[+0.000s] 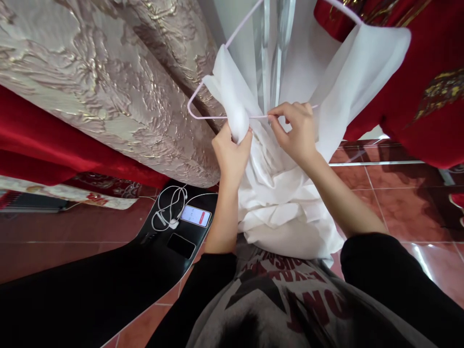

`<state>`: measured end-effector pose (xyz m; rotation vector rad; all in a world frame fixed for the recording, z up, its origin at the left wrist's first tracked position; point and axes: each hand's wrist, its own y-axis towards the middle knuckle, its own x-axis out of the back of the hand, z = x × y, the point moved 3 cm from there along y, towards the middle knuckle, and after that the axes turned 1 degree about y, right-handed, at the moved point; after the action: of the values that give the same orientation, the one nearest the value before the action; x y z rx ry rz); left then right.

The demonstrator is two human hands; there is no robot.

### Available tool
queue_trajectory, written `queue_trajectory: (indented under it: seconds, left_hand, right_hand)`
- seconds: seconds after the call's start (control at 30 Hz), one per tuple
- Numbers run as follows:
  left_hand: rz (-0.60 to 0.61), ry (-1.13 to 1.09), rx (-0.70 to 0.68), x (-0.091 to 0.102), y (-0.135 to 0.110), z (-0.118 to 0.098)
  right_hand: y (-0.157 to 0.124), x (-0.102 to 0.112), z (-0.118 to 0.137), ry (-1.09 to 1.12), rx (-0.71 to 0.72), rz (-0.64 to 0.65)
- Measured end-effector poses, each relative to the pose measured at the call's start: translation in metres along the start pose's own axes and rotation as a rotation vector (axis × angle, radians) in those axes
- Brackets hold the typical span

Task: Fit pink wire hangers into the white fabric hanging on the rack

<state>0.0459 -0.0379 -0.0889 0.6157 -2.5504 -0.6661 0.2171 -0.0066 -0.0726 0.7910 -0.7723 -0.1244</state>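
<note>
A white garment (pixel 286 212) of thin fabric hangs on a pale pink hanger (pixel 212 117) in front of me, its lower folds bunched against my body. My left hand (pixel 232 147) is closed around a gathered strip of the white fabric, just below the hanger's bottom bar. To its right, my right hand (pixel 295 128) pinches the bottom bar between thumb and fingers. One side of the cloth drapes over the hanger's right shoulder, while the left end of the hanger pokes out bare. The hanger's top lies beyond the frame.
Beige embossed fabric (pixel 108 87) hangs close on the left, with red cloth (pixel 72 145) beneath it. Another red garment (pixel 409 96) with gold decoration hangs at right. A black bench (pixel 108 275) at lower left bears a lit phone (pixel 196 216), a dark phone (pixel 181 245) and white earphones (pixel 174 223).
</note>
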Motion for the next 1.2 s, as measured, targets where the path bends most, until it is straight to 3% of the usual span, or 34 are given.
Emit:
queue_trajectory:
  seconds: [0.23,0.43,0.5,0.6,0.67,0.77,0.8,0.87,0.97,1.07,1.2]
  left_hand:
    - [0.12,-0.014,0.023,0.042,0.018,-0.022]
    - [0.256,-0.575,0.062,0.039,0.062,-0.039]
    - [0.251,-0.671,0.103,0.039,0.087,-0.027]
    - [0.238,-0.633,0.057,0.049,0.119,0.01]
    - [0.098,-0.628,-0.025,0.062,0.125,0.041]
    - [-0.04,-0.591,0.023,0.072,0.104,0.078]
    - [-0.108,-0.57,0.086,0.071,0.091,0.085]
    - [-0.134,-0.566,0.24,0.059,0.062,0.087]
    - [-0.011,-0.691,0.391,0.024,0.025,0.06]
    - [0.147,-0.742,0.353,-0.008,0.008,0.02]
    - [0.116,-0.737,0.255,-0.02,0.007,-0.005]
  right_hand:
    - [0.0,0.003,0.001,-0.02,0.018,0.001]
    - [-0.001,0.007,0.004,0.028,0.015,-0.002]
    - [-0.002,0.009,0.007,0.028,0.002,0.009]
    - [-0.003,0.01,0.009,0.018,0.002,0.019]
    - [-0.003,0.009,0.007,0.01,0.008,0.021]
    - [-0.002,0.007,0.004,0.007,0.008,0.018]
    - [-0.002,0.007,0.003,0.01,0.005,0.018]
    - [-0.002,0.004,0.004,0.022,-0.003,0.023]
    - [-0.003,0.0,0.009,0.051,-0.001,0.027]
    - [-0.004,-0.001,0.017,0.064,-0.002,0.035]
    - [-0.006,0.014,0.028,0.113,0.049,0.098]
